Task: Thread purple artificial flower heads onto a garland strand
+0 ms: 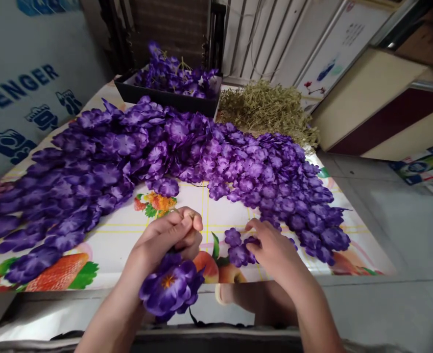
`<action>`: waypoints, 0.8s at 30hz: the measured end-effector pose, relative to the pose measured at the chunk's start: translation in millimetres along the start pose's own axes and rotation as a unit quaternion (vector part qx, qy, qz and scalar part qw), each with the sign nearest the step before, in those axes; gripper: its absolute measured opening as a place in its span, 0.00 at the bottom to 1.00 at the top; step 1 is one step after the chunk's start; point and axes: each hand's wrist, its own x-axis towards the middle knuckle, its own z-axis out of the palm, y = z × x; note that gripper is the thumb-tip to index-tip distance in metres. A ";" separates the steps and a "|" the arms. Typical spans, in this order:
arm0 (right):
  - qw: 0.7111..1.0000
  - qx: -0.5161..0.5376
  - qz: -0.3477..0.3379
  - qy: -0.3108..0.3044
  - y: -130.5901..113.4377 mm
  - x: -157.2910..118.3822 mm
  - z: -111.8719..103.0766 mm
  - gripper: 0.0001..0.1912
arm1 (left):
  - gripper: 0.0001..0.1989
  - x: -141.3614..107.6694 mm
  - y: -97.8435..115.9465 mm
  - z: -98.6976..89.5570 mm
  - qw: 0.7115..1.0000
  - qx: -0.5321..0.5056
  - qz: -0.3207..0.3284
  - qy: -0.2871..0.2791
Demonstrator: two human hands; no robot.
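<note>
My left hand (176, 233) is closed in a fist near the front of the table. From below it hangs a purple artificial flower (168, 287) with layered petals and an orange centre, its head facing me past the table's front edge. The stem is mostly hidden inside the fingers. To the right, my right hand (271, 250) reaches down over a few small purple petal pieces (236, 247). Its thumb and index finger are apart at their edge, and I see nothing gripped between them. Part of these petals is covered by the hand.
Large purple petal pieces (106, 176) and smaller ones (260, 171) spread in an arc across the fruit-print tablecloth (113, 245). Behind stands a dark box (168, 98) of purple flowers. Beside it lies a heap of yellow-green stems (266, 108). A cabinet (381, 103) stands at right.
</note>
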 end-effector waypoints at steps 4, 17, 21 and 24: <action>1.000 0.028 0.005 -0.006 4.0 7.6 5.6 0.09 | 0.10 4.2 0.7 -5.6 0.999 0.036 -0.037 -0.013; 0.887 0.452 -0.094 -0.021 -15.3 -8.7 -25.8 0.12 | 0.13 7.1 -3.5 7.7 0.985 0.163 -0.044 0.046; 0.787 0.586 -0.190 -0.030 -28.0 -18.3 -24.0 0.12 | 0.14 -0.2 -4.9 18.2 0.971 0.234 -0.037 0.027; 0.748 0.623 -0.228 -0.034 -33.2 -21.9 -24.2 0.11 | 0.14 -2.6 -4.8 20.0 0.963 0.266 -0.034 0.015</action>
